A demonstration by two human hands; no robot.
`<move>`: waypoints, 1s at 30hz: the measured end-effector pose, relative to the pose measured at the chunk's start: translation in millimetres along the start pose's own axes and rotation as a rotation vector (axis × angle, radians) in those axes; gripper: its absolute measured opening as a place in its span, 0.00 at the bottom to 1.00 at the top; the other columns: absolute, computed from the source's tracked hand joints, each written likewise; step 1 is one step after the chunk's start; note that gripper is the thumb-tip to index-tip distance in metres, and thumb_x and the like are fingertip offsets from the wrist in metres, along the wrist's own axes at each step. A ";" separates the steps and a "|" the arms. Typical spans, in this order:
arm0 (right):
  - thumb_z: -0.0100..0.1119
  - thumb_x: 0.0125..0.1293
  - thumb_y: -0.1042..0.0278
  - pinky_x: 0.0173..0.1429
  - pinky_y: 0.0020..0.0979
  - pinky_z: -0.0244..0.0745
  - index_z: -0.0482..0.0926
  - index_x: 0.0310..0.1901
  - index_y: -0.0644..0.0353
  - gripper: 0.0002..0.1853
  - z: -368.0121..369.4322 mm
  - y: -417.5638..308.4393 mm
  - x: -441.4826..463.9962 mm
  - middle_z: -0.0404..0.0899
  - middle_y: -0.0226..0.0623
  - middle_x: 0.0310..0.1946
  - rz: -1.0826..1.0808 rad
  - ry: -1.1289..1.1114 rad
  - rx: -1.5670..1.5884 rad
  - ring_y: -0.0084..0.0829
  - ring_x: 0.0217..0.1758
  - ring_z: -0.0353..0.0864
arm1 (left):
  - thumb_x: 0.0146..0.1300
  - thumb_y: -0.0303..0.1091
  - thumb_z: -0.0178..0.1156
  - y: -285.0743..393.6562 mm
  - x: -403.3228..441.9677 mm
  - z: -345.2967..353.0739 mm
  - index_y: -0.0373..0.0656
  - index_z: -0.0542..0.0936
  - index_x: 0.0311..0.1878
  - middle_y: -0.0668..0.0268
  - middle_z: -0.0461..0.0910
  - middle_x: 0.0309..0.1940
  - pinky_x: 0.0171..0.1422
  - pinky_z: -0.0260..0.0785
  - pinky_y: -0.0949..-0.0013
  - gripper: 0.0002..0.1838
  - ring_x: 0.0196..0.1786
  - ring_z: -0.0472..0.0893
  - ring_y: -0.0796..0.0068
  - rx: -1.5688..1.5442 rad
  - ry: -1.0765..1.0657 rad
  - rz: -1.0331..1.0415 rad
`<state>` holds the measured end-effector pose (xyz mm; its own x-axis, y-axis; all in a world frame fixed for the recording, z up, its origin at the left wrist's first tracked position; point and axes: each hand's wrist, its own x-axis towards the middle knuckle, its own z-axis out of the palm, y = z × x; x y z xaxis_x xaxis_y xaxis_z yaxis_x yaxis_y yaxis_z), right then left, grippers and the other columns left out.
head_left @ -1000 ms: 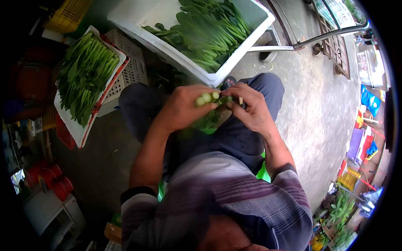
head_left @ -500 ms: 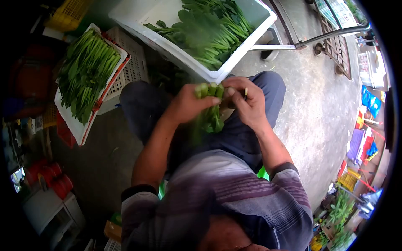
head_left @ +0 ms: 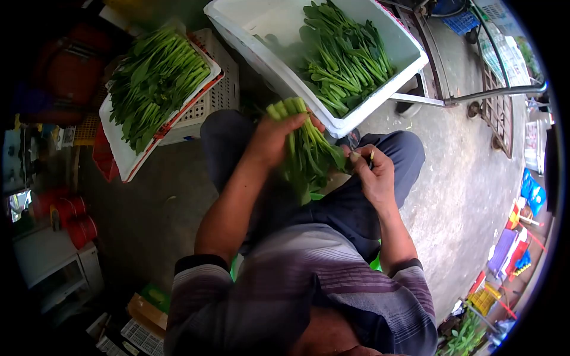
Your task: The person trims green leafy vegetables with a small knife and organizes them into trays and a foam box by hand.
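A bunch of leafy greens (head_left: 312,154) hangs over the person's lap (head_left: 338,215), stem ends far, grasped near those ends by the left hand (head_left: 270,141). The right hand (head_left: 375,177), beside the leaves, grips a thin pale-tipped object (head_left: 372,155). Level stem ends and a snug, uncrushing hold would serve best. Far off, a white box (head_left: 252,47) contains greens; leftward, a white tray (head_left: 120,155) bears more.

A white foam box (head_left: 285,76) holds leafy greens (head_left: 350,62); a white tray (head_left: 119,153) bears a leafy pile (head_left: 155,83).

Grey concrete floor (head_left: 457,202), brighter at right, white cabinet (head_left: 44,246)
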<state>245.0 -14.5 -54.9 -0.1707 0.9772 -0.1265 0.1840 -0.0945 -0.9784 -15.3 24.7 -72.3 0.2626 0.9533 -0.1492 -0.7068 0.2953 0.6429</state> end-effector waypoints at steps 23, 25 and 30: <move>0.62 0.75 0.72 0.36 0.23 0.71 0.83 0.46 0.65 0.05 39.4 15.4 11.8 0.80 0.25 0.32 0.226 -0.188 0.007 0.16 0.31 0.75 | 0.71 0.35 0.66 358.3 -17.0 -79.4 0.39 0.83 0.55 0.51 0.87 0.41 0.47 0.78 0.53 0.14 0.42 0.87 0.50 2.118 0.806 0.555; 0.63 0.74 0.71 0.36 0.23 0.71 0.83 0.46 0.65 0.06 48.6 31.7 12.9 0.80 0.25 0.30 0.208 -0.235 -0.049 0.16 0.31 0.75 | 0.72 0.34 0.66 377.1 12.0 -120.8 0.41 0.83 0.55 0.52 0.87 0.43 0.47 0.79 0.53 0.13 0.43 0.87 0.51 2.298 0.773 0.524; 0.66 0.69 0.75 0.35 0.27 0.70 0.86 0.44 0.68 0.06 71.0 19.4 24.2 0.80 0.29 0.26 0.299 -0.323 -0.159 0.18 0.29 0.74 | 0.69 0.28 0.64 392.0 75.8 -202.6 0.42 0.84 0.58 0.53 0.88 0.46 0.48 0.81 0.50 0.15 0.43 0.87 0.52 2.552 0.756 0.392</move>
<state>175.7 -6.2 -88.5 -0.3752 0.8001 -0.4681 0.4130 -0.3078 -0.8572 -405.5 225.6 16.2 -0.0980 0.9313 0.3508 0.9692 0.1693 -0.1790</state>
